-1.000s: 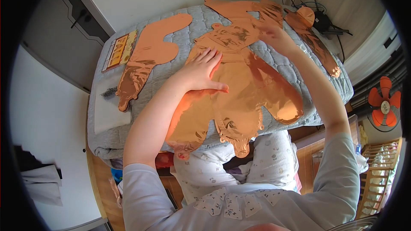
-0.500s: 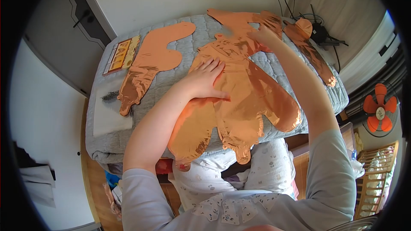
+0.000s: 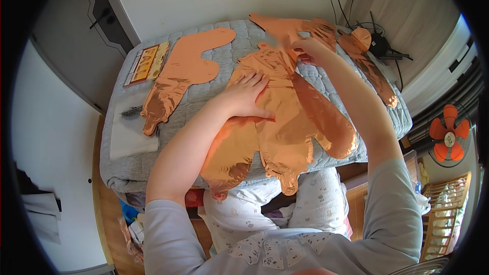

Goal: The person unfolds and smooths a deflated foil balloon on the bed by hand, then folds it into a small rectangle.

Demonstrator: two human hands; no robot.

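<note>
Copper foil balloon: head view; lies flat and creased across the middle of the quilted bed, its lower tabs reaching past the near edge toward your lap.
Left hand: yours lies palm down on the balloon's upper left part, fingers spread and released, thumb stretched out to the right across the foil.
Right hand: yours is at the balloon's upper right side, fingers bent inward; cannot tell whether they grasp the foil edge or only touch it. Foil just left of these fingers is blurred.
Far foil piece: beyond your right hand, near the bed's far edge; cannot tell whether it joins the balloon.
Hooked foil piece: to the left of your balloon, well inside the left edge, rounded end toward the far edge.
Narrow foil piece: along the right edge.
Printed card: toward the far left corner, just beside the hooked piece.
Pale sheet: by the left edge, small dark items upon it.
Black device: at the far right corner, with cables.
</note>
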